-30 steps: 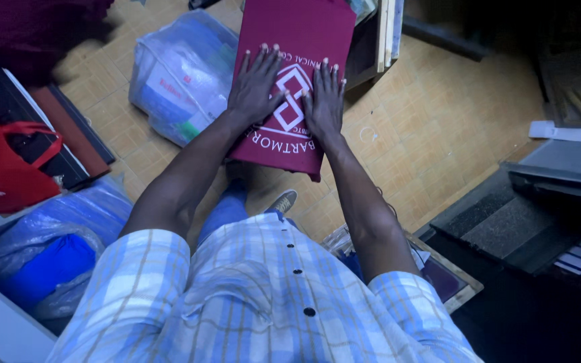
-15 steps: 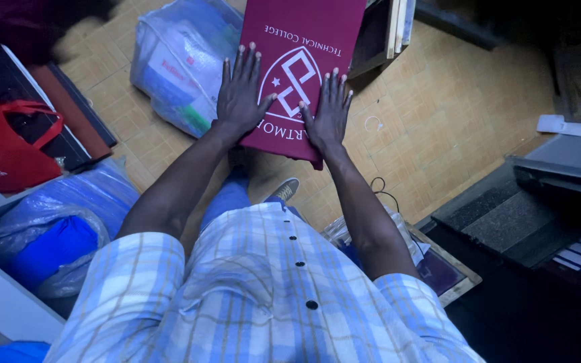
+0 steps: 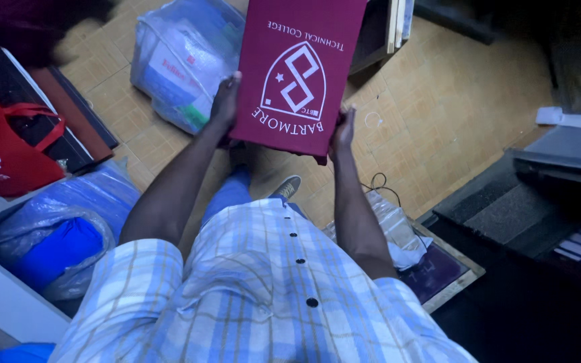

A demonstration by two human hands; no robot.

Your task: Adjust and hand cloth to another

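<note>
Both hands are holding the maroon folder [image 3: 300,70] above the floor [image 3: 438,114]: left hand [image 3: 225,101] and right hand [image 3: 342,131] fingers are clamping opposite long edges. It is appearing stiff, light, smooth; edge grips suit it.

Tan tiled floor [image 3: 452,101], dim light, red bag [image 3: 1,154] lay left of it, dark desk [image 3: 526,222] right.
</note>
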